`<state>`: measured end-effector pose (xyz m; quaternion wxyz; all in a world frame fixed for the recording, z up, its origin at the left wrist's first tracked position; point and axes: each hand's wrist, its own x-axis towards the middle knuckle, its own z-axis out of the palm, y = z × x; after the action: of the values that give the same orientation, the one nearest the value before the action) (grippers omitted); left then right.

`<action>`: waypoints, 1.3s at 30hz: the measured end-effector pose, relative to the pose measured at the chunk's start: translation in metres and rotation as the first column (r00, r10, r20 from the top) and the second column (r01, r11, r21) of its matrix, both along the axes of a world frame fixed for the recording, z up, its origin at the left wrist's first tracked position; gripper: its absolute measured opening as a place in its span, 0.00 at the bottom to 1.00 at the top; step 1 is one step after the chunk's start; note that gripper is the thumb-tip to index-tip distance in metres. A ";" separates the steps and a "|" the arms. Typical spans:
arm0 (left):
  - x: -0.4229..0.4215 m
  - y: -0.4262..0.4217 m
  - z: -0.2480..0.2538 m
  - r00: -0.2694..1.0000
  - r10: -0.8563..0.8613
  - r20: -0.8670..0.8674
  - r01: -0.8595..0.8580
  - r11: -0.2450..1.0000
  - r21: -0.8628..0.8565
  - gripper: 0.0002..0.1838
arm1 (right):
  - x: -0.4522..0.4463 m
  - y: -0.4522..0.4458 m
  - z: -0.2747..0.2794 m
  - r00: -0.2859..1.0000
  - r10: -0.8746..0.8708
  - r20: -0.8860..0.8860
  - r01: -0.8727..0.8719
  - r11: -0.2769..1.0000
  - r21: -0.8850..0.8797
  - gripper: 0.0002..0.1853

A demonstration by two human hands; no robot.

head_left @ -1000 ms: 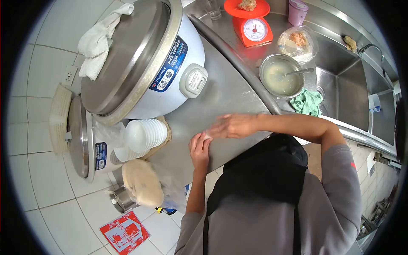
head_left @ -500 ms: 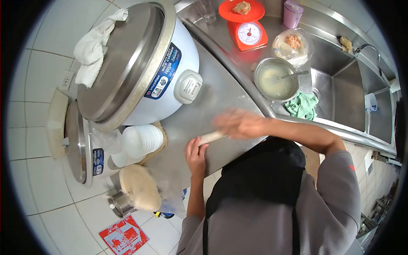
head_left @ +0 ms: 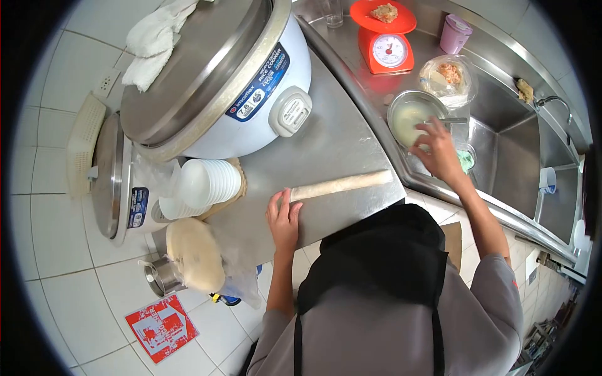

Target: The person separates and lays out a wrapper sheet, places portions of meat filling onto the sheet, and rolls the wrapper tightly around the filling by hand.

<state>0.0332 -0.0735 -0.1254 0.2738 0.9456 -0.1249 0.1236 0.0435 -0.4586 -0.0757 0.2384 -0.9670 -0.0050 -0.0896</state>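
Observation:
A long, pale rolled wrapper (head_left: 342, 185) lies on the steel counter (head_left: 326, 150). The fingers of my left hand (head_left: 284, 216) rest on its left end, thumb and forefinger on either side. Over the right edge of a metal bowl (head_left: 407, 128) of cloudy liquid is my right hand (head_left: 436, 149), fingers curved and apart, with nothing visible between them. A spoon (head_left: 456, 120) leans on the bowl's rim just above that hand.
A large rice cooker (head_left: 232, 106) and stacked white bowls (head_left: 210, 183) stand left. Round wrappers (head_left: 195, 254) lie below them. A red scale (head_left: 387, 50), a bag of filling (head_left: 448, 76), a pink container (head_left: 455, 34) and a sink (head_left: 508, 138) are at the upper right.
My right hand has moved from the roll up and right to the metal bowl, leaving the roll's full length visible. My left hand stays at the roll's left end. The camera view has shifted slightly.

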 end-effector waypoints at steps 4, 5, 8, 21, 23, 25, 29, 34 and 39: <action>-0.002 -0.002 -0.006 0.999 0.000 0.040 0.000 1.000 -0.011 0.19 | 0.022 0.101 -0.005 0.824 0.511 0.245 -0.555 0.816 0.161 0.05; -0.002 -0.002 -0.007 0.999 0.006 0.049 -0.006 1.000 -0.014 0.18 | 0.023 0.128 -0.016 0.760 0.618 0.199 -0.627 0.779 -0.026 0.09; -0.001 -0.003 -0.014 0.995 0.006 0.099 -0.005 1.000 -0.013 0.16 | 0.031 0.182 -0.052 0.609 0.781 0.137 -0.777 0.622 -0.094 0.17; 0.007 -0.006 -0.010 0.992 0.007 0.127 -0.003 0.999 -0.035 0.10 | 0.039 0.137 -0.047 0.369 0.929 -0.027 -0.868 0.334 -0.368 0.30; 0.009 -0.005 -0.003 0.995 -0.010 0.100 0.012 1.000 -0.020 0.10 | 0.029 0.107 -0.042 0.410 0.910 -0.064 -0.847 0.354 -0.396 0.30; 0.013 -0.006 -0.001 0.996 -0.014 0.087 0.016 1.000 -0.021 0.10 | 0.021 0.080 -0.034 0.510 0.857 -0.072 -0.809 0.451 -0.376 0.31; 0.017 0.000 -0.005 0.996 -0.053 0.072 0.053 0.999 -0.007 0.11 | 0.015 0.132 -0.050 0.655 0.755 0.027 -0.694 0.615 -0.374 0.32; 0.017 0.002 0.002 0.993 -0.094 0.068 0.092 0.995 0.034 0.11 | 0.002 0.117 -0.057 0.684 0.725 0.082 -0.668 0.668 -0.329 0.30; 0.015 0.000 -0.004 0.994 -0.078 0.079 0.076 0.997 0.026 0.11 | 0.023 0.149 -0.056 0.723 0.690 0.046 -0.640 0.693 -0.331 0.25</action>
<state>0.0480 -0.0734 -0.1293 0.2622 0.9375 -0.1734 0.1493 0.0668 -0.3098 -0.1315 0.1080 -0.9120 -0.3885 -0.0756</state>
